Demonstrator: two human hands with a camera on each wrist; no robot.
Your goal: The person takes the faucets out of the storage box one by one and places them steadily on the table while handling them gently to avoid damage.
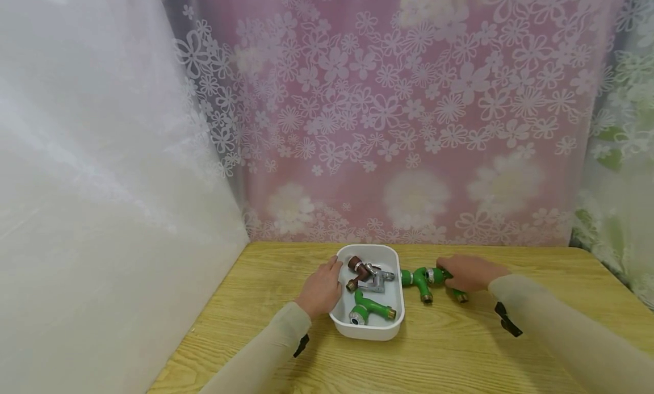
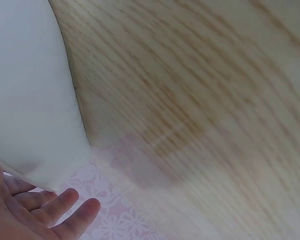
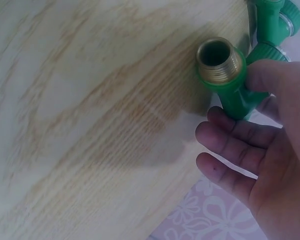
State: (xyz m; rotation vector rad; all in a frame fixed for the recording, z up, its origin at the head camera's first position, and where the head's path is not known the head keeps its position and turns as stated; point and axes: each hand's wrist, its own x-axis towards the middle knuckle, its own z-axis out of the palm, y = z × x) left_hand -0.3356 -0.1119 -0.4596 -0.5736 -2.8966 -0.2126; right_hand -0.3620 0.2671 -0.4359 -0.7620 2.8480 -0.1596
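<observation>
In the head view a white plastic bin (image 1: 369, 332) stands mid-table. My left hand (image 1: 321, 289) rests along its left side; in the left wrist view its fingers (image 2: 75, 215) lie loosely against the outer wall (image 2: 35, 90). To the right of the bin, my right hand (image 1: 470, 272) pinches a green tap (image 3: 235, 97) between thumb and fingers. This tap's brass threaded end (image 3: 217, 60) faces the right wrist camera. Another green tap (image 1: 421, 281) lies between it and the bin.
Inside the bin are a green tap (image 1: 370, 307), a brown tap (image 1: 361, 272) and a silver metal tap (image 1: 377, 283). The wooden table (image 1: 460, 354) reaches back to a pink flowered curtain (image 1: 409, 127). A white sheet (image 1: 102, 184) hangs along the left side.
</observation>
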